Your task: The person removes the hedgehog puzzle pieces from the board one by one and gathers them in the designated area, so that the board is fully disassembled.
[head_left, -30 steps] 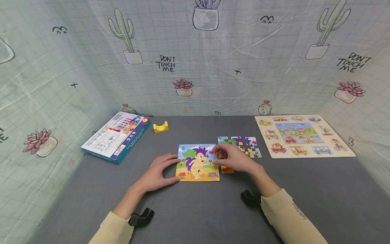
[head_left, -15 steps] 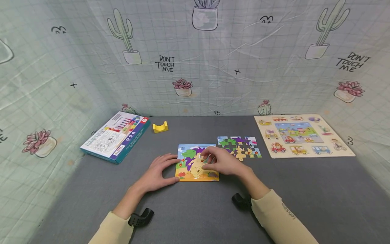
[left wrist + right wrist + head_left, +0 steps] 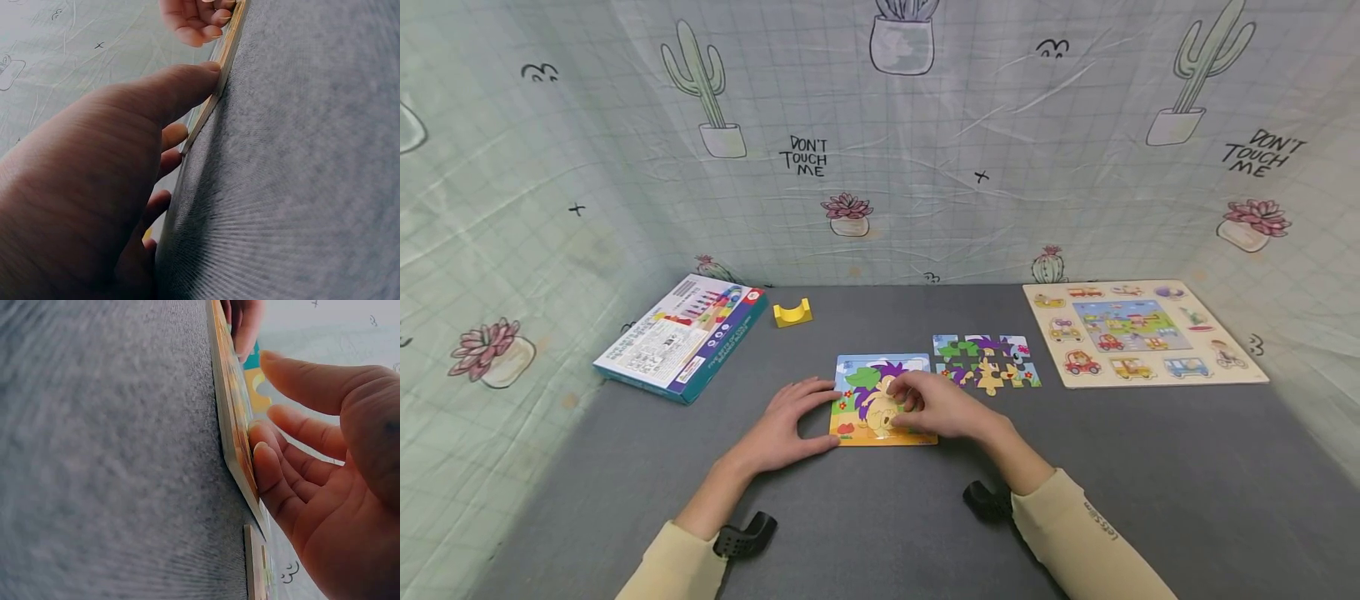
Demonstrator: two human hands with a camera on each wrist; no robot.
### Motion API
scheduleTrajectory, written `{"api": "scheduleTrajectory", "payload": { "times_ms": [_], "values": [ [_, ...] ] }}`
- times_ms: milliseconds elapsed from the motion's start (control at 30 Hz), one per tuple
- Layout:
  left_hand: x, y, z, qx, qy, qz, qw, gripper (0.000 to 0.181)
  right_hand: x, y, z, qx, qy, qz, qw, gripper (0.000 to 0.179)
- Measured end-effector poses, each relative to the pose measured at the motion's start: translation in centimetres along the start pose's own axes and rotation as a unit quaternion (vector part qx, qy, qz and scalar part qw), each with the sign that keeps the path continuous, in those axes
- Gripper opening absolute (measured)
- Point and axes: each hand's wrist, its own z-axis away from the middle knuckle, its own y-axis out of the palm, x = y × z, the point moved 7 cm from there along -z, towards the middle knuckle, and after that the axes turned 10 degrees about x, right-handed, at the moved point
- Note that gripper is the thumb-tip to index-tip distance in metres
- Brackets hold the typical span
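A square hedgehog picture board (image 3: 853,367), with a raised-looking rim and blue, green and orange print, lies flat on the grey table between the hands. My left hand (image 3: 793,425) spreads along its left edge, index finger and thumb touching that side; the left wrist view shows the thumb (image 3: 187,90) at the edge. Over the board's right half is my right hand (image 3: 943,406), its fingers bent and the thumb apart from them. In the right wrist view its lower fingertips (image 3: 267,464) come right at the printed surface, and no piece shows between thumb and fingers.
Several jigsaw pieces (image 3: 988,367) lie loosely grouped right of the board. A wooden vehicle puzzle (image 3: 1052,350) stands out at back right. At back left are a flat box (image 3: 655,342) and a yellow arch block (image 3: 793,314). Patterned cloth (image 3: 925,233) hangs behind.
My right hand has moved left from the board's right edge to over its middle, then slightly down. The left hand has stayed at the left edge.
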Motion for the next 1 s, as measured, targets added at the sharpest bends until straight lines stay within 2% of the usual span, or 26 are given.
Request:
{"api": "scheduleTrajectory", "payload": {
  "times_ms": [400,1000],
  "values": [
    [0.09,0.03,-0.06,0.003,-0.005,0.001,1.0000,0.063,0.06,0.63,0.22,-0.008,-0.002,0.058,0.9983,0.031],
    [0.25,0.14,-0.08,0.001,0.000,-0.001,1.0000,0.063,-0.05,0.80,0.24,-0.009,0.005,0.056,0.9984,0.023]
  ]
}}
